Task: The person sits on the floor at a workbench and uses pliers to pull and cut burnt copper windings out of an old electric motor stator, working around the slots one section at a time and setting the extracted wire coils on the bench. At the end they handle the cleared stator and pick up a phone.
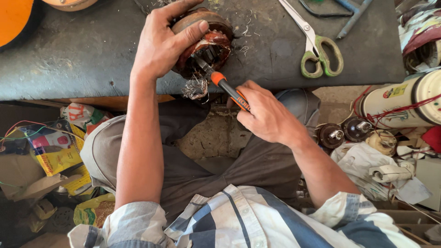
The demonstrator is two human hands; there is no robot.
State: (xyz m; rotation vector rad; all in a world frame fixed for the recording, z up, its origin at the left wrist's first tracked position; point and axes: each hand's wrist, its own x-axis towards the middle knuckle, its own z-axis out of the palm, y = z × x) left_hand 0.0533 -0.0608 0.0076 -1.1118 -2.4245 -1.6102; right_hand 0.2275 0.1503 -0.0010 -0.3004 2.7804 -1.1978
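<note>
**A:** What has the right hand (266,115) got?

**B:** Its grip is closed around the orange-and-black handle of a pair of pliers (225,87), fingers wrapped near the rear of the handle. The metal nose points up and left into the open face of the motor core (204,43), apparently among the copper windings.

**A:** And the left hand (161,43)?

**B:** Clamped over the top and side of the same core, thumb across its rim, holding it on the dark surface (82,59) at the near edge.

**A:** How would that core handle?

**B:** By its look, an iron body packed with copper: heavy, stiff, unlikely to give. The outer shell is the safe place to take hold. The wire is another matter. A frayed tuft of strands (196,88) hangs from the lower edge, thin, springy and probably sharp at the ends.

**A:** So where does it lie relative to the pliers?

**B:** Just beyond the nose, up and left of the right hand, with the left hand bracing the far side.

**A:** Anything else nearby?

**B:** 1 pair of green-handled scissors (317,50) lies to the right, well apart.
</note>
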